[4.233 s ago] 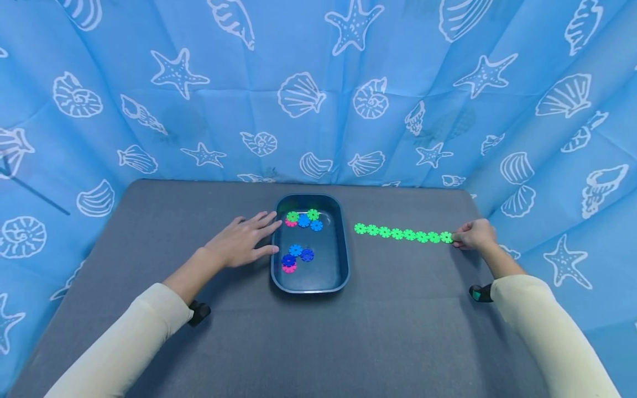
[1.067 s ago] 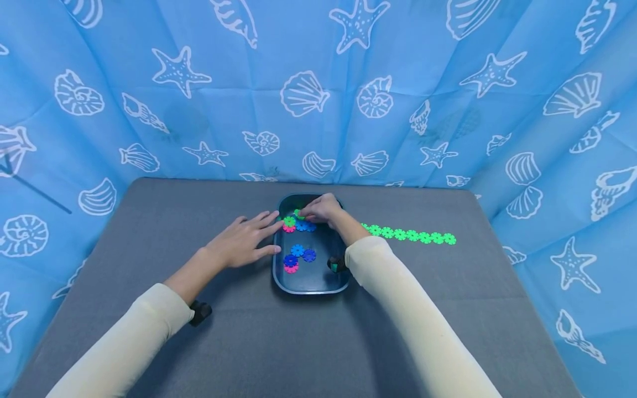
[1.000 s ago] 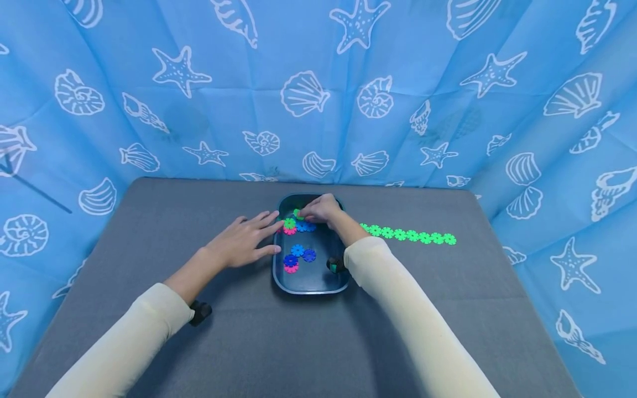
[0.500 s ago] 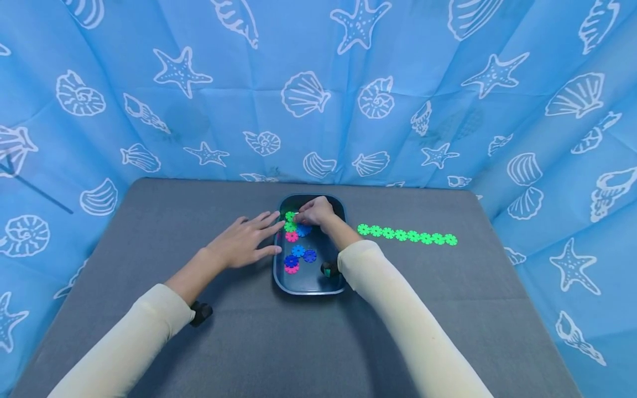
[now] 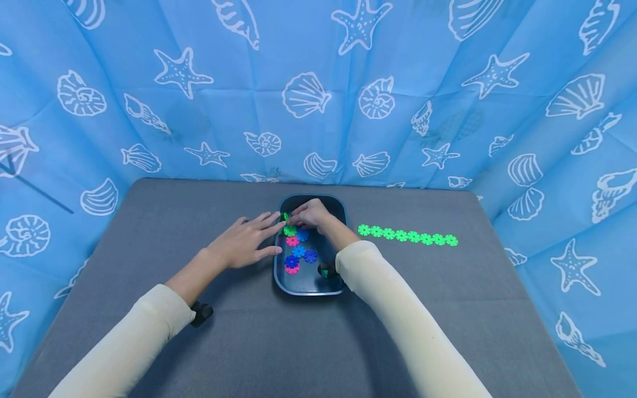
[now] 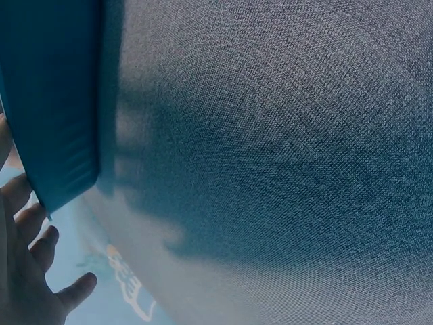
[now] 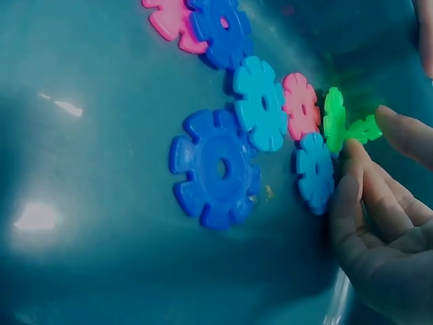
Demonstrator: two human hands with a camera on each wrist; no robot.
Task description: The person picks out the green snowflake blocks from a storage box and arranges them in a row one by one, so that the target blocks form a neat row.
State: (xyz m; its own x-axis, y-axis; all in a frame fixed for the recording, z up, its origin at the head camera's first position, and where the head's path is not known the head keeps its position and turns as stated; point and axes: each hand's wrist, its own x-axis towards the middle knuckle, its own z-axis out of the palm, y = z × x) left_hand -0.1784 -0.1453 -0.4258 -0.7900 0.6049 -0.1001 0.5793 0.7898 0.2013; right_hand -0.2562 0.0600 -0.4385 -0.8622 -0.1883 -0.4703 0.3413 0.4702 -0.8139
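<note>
In the head view my left hand has its fingers spread, fingertips against the left rim of the dark blue tray; the left wrist view shows those fingers along the tray's outer wall. My right hand reaches into the tray's far left part. Its fingertips pinch a green notched interlocking disc, tipped up by the wall. A second green disc is beside it. Around them lie a pink disc, light blue discs and a dark blue disc.
A row of several green discs stretches across the grey table right of the tray. Near the tray's front left a dark blue disc overlaps a pink disc. Behind the table hangs a blue curtain with shell prints.
My right hand has left the end of the green row, entered the tray and moved leftward. Discs there shifted toward the left wall and nearer; one green disc tipped up. My left hand stays put.
</note>
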